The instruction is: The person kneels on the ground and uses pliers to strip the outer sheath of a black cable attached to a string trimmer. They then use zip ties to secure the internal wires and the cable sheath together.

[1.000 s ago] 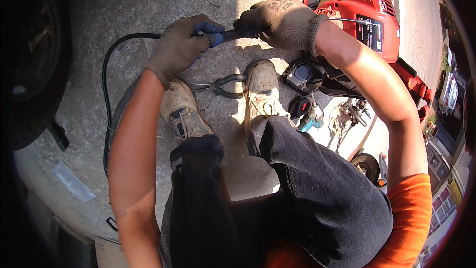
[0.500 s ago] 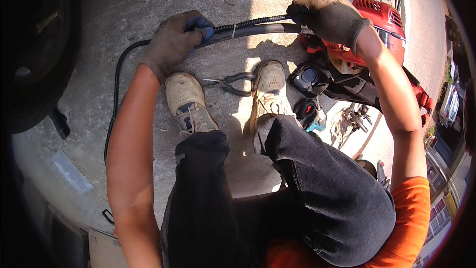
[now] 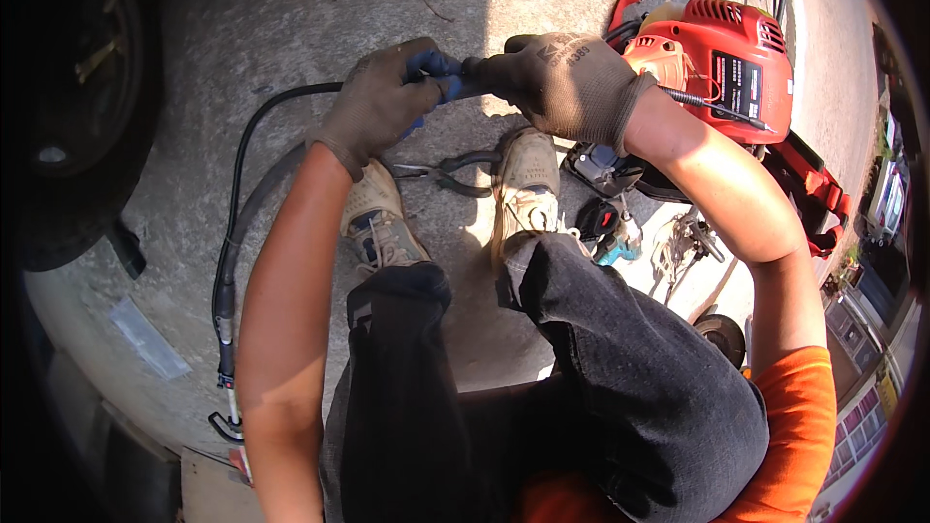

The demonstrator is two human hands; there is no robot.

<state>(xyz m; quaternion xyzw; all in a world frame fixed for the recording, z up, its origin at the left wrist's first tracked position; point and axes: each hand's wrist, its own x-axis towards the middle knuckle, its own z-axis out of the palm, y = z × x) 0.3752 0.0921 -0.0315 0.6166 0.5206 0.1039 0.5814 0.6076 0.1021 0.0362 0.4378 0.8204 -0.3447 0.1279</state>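
Both my hands wear grey-brown gloves and are closed close together around a dark flexible hose (image 3: 260,201). My left hand (image 3: 376,102) grips it, with something blue (image 3: 431,63) at the fingers whose kind I cannot make out. My right hand (image 3: 567,82) is wrapped round the hose just beside it, and the fingers hide most of that stretch. A thin black cable (image 3: 254,126) runs alongside and curves down to the left. Past my right wrist, a corrugated sleeve (image 3: 688,97) with a bare tip lies across a red engine unit (image 3: 746,58).
Black-handled pliers (image 3: 455,174) lie on the concrete between my shoes (image 3: 531,169). Right of them are a dark camera-like device (image 3: 601,167), a teal tool (image 3: 620,244) and metal parts (image 3: 696,232). A clear strip (image 3: 150,339) and a wheel (image 3: 82,116) are at left.
My hands have come together, the left moving right and the right moving left. The hose has shifted, showing its metal-ended lower part at left, and the corrugated sleeve's tip now shows over the engine.
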